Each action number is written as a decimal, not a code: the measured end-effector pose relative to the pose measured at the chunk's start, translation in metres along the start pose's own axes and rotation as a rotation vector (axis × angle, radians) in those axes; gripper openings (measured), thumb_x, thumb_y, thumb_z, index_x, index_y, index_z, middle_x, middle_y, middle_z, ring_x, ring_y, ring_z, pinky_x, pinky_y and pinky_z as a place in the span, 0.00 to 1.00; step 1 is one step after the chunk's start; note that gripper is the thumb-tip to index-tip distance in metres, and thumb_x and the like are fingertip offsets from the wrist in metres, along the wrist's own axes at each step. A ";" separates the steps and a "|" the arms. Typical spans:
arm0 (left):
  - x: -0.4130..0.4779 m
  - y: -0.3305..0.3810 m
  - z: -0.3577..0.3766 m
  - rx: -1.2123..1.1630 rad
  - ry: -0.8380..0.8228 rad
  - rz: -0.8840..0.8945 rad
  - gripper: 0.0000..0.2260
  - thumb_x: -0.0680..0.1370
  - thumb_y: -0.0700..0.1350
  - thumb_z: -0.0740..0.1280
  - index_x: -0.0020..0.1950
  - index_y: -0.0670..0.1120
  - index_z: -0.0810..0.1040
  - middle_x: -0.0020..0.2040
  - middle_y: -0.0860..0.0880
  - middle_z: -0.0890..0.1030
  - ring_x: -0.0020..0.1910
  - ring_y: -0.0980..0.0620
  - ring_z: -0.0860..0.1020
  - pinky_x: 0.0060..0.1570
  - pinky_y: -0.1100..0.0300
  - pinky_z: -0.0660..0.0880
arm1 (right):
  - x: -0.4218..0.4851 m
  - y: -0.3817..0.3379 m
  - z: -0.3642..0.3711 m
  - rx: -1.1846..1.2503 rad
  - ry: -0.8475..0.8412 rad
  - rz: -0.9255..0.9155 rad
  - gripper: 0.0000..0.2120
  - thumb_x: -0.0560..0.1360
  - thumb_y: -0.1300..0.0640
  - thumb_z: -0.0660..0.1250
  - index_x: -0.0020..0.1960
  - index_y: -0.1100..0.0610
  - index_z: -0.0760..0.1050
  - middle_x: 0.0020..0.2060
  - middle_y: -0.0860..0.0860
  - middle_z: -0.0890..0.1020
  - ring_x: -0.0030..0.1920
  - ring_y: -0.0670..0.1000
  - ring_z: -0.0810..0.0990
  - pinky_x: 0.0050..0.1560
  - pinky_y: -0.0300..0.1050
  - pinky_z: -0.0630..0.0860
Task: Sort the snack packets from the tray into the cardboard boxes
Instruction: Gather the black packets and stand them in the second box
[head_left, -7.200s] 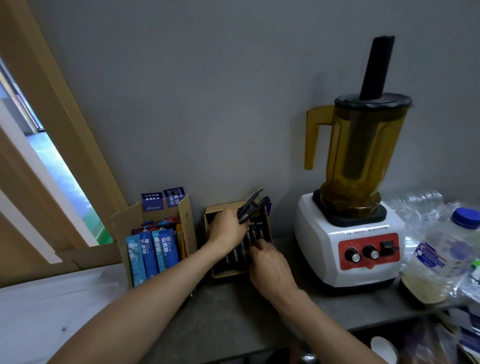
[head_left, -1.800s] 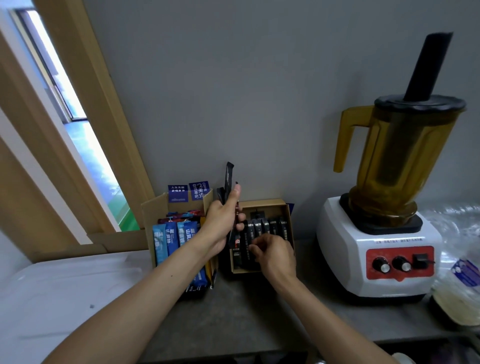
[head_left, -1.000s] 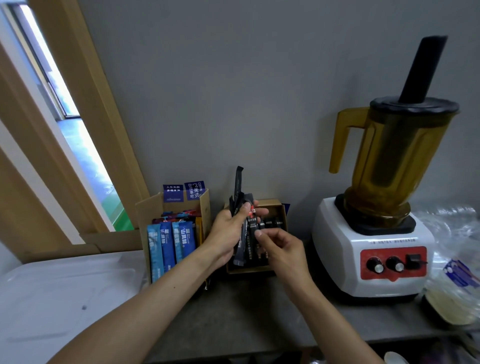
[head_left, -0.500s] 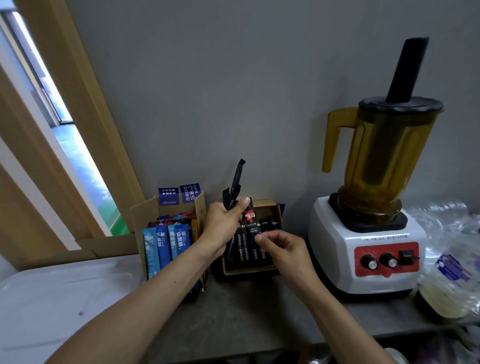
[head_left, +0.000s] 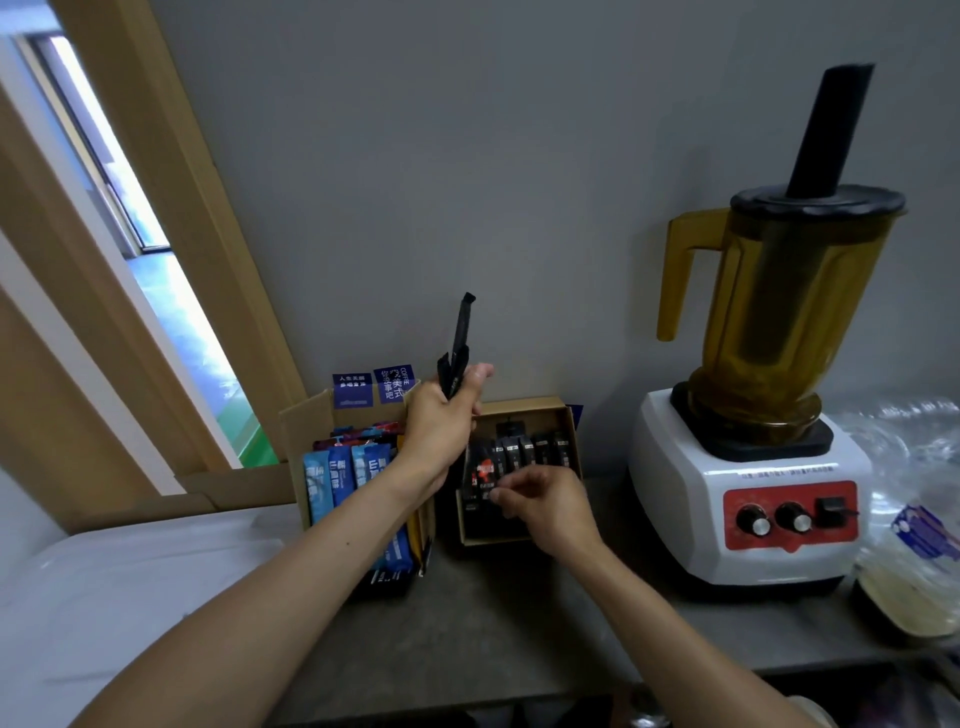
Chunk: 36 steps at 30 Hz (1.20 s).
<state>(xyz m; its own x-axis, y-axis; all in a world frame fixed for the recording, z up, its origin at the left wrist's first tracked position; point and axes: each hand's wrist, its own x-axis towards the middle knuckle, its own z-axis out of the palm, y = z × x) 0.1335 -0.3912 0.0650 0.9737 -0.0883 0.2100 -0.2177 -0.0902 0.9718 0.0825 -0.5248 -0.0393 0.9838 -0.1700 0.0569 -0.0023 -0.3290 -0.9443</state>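
Observation:
Two cardboard boxes stand against the wall. The left box (head_left: 298, 431) holds upright blue stick packets (head_left: 332, 480). The right box (head_left: 566, 415) holds a row of black stick packets (head_left: 519, 449). My left hand (head_left: 439, 426) is raised between the boxes, shut on a few black packets (head_left: 460, 338) that stick upward. My right hand (head_left: 545, 501) is low over the right box, its fingertips pinching a black packet with a red label (head_left: 480, 475) down among the others.
A white blender (head_left: 748, 467) with an amber jug stands right of the boxes. Clear plastic bags and a bottle (head_left: 919, 530) lie at the far right. A white tray surface (head_left: 130, 582) is at the left, beside a wooden window frame (head_left: 171, 234).
My right hand has carried the red-labelled black packet from my left hand down into the right box. My left hand stays raised with the remaining packets.

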 end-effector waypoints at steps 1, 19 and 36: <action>0.000 0.000 0.001 -0.025 -0.002 0.001 0.13 0.84 0.53 0.64 0.56 0.47 0.84 0.38 0.50 0.76 0.39 0.54 0.75 0.42 0.60 0.74 | 0.000 0.002 0.006 -0.048 0.009 -0.005 0.04 0.74 0.52 0.77 0.45 0.49 0.83 0.38 0.47 0.86 0.38 0.42 0.85 0.44 0.39 0.80; -0.001 -0.018 0.004 -0.160 -0.032 -0.020 0.15 0.85 0.52 0.61 0.52 0.43 0.81 0.38 0.50 0.76 0.35 0.58 0.75 0.37 0.63 0.74 | 0.008 0.011 0.029 -0.427 0.092 -0.120 0.07 0.76 0.50 0.75 0.53 0.47 0.85 0.47 0.45 0.87 0.49 0.46 0.83 0.50 0.43 0.78; -0.002 -0.030 0.017 0.041 -0.030 0.000 0.19 0.84 0.57 0.60 0.53 0.44 0.81 0.38 0.47 0.78 0.39 0.52 0.78 0.45 0.59 0.74 | -0.038 -0.028 0.000 0.161 0.113 -0.157 0.07 0.73 0.57 0.78 0.48 0.52 0.80 0.40 0.50 0.84 0.41 0.48 0.83 0.43 0.40 0.81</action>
<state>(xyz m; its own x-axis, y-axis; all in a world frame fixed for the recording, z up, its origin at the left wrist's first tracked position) 0.1366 -0.4052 0.0339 0.9713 -0.1183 0.2065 -0.2213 -0.1305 0.9664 0.0455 -0.5094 -0.0145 0.9436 -0.2340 0.2342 0.1865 -0.2091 -0.9600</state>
